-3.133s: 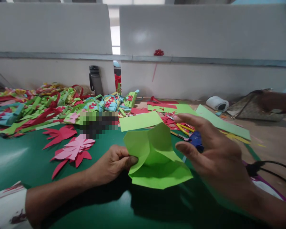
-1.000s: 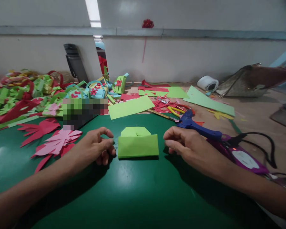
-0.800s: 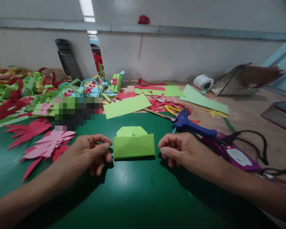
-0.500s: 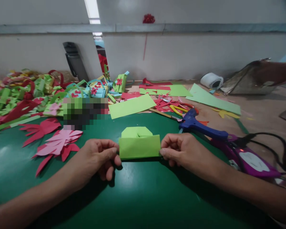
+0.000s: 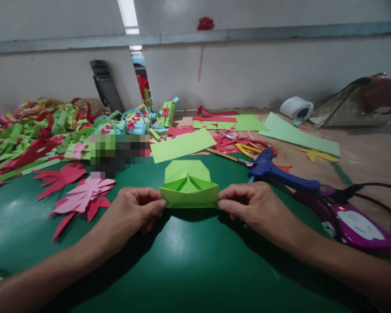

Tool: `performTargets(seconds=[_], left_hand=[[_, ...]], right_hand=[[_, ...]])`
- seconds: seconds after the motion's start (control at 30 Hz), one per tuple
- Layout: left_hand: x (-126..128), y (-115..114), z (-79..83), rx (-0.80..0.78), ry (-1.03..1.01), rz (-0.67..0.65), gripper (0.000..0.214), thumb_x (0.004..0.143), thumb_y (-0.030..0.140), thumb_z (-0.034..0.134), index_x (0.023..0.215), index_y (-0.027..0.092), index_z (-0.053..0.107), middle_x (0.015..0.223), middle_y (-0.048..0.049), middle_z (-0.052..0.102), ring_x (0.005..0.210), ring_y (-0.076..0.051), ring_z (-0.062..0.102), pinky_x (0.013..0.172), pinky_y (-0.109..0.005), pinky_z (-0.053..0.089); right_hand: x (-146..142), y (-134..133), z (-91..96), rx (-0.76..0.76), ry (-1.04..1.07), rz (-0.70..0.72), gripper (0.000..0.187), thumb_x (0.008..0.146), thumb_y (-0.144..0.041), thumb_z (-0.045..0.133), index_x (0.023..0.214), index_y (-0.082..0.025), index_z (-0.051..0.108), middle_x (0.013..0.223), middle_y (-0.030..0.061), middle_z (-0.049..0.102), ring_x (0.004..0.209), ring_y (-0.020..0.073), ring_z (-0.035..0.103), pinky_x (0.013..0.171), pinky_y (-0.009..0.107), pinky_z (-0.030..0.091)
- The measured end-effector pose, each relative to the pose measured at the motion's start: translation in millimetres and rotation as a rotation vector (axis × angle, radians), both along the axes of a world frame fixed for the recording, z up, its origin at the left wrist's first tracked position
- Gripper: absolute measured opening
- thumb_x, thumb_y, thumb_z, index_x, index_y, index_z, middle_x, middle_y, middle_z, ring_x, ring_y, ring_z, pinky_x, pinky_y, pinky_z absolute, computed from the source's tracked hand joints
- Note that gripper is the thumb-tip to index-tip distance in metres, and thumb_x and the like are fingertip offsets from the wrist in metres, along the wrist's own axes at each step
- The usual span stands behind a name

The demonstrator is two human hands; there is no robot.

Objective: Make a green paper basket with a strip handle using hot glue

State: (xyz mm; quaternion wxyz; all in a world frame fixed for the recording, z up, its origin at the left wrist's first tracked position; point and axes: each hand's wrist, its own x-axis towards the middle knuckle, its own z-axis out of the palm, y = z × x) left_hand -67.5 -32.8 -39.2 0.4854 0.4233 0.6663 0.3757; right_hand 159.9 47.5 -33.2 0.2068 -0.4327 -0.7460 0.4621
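A folded piece of light green paper (image 5: pixel 189 198) is held up between my two hands, over the green tabletop (image 5: pixel 182 265). Its front band is bowed away from the back flap, so the pocket with slanted inner folds shows from above. My left hand (image 5: pixel 138 211) pinches the left end between thumb and fingers. At the opposite end, my right hand (image 5: pixel 244 202) has the same kind of pinch. Past my right hand lies a blue hot glue gun (image 5: pixel 273 174). Pink and red paper flower cutouts (image 5: pixel 86 193) rest left of my left hand.
A purple power strip (image 5: pixel 358 226) with black cables lies at the right. Behind are a green paper strip (image 5: pixel 182 145), yellow-handled scissors (image 5: pixel 244 150) and red scraps. Paper baskets (image 5: pixel 52 126) pile up at the left, near a dark bottle (image 5: pixel 107 87). A handbag (image 5: pixel 352 102) sits back right.
My hands have raised and tipped the folded green paper, and its top now gapes wider, showing the inner folds. The camera view has shifted slightly.
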Motion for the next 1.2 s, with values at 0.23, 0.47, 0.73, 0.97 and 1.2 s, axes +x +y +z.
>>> performTargets(seconds=[0.23,0.47,0.73,0.97,1.2], left_hand=[[-0.2,0.2,-2.2,0.038,-0.032,0.042,0.022,0.071,0.03,0.069,0.064,0.015,0.055,0.049,0.0057,0.053,0.038,-0.005,0.042,0.037,-0.015,0.03],[0.7,3.5,-1.3,0.026,0.038,0.027,0.02,0.066,0.032,0.068,0.065,0.014,0.06,0.045,0.0057,0.05,0.038,-0.006,0.039,0.038,-0.016,0.028],[1.1,-1.1,-3.8,0.115,0.366,-0.077,0.029,0.071,0.038,0.056,0.056,0.014,0.06,0.05,0.0034,0.045,0.047,-0.008,0.035,0.043,-0.019,0.025],[3.8,-3.9,-2.7,0.282,0.602,-0.168,0.027,0.075,0.03,0.052,0.052,0.017,0.053,0.061,-0.0004,0.052,0.064,-0.016,0.049,0.058,-0.027,0.037],[-3.0,-7.5,-10.8,0.292,0.605,-0.22,0.022,0.075,0.03,0.057,0.057,0.019,0.063,0.091,-0.003,0.061,0.095,-0.022,0.049,0.083,-0.036,0.038]], right_hand=[[-1.6,1.0,2.5,0.031,-0.024,-0.026,0.016,0.073,-0.025,0.064,0.06,-0.016,0.066,0.048,-0.0033,0.054,0.043,0.007,0.042,0.04,0.02,0.03],[-2.9,1.3,1.5,0.033,-0.017,-0.052,0.017,0.072,-0.028,0.063,0.061,-0.016,0.067,0.047,-0.0041,0.052,0.042,0.0067,0.041,0.038,0.019,0.029],[-3.5,0.1,0.6,0.089,-0.023,-0.025,0.02,0.074,-0.024,0.058,0.056,-0.016,0.058,0.048,-0.0056,0.048,0.043,0.0065,0.038,0.042,0.02,0.027],[-3.4,-2.6,-5.7,0.228,-0.122,0.029,0.021,0.076,-0.02,0.054,0.055,-0.017,0.054,0.051,-0.0064,0.044,0.048,0.0072,0.037,0.046,0.021,0.027],[-0.5,-5.2,-10.8,0.329,-0.217,0.114,0.023,0.078,-0.019,0.052,0.055,-0.017,0.05,0.052,-0.0067,0.044,0.049,0.0071,0.039,0.047,0.021,0.027]])
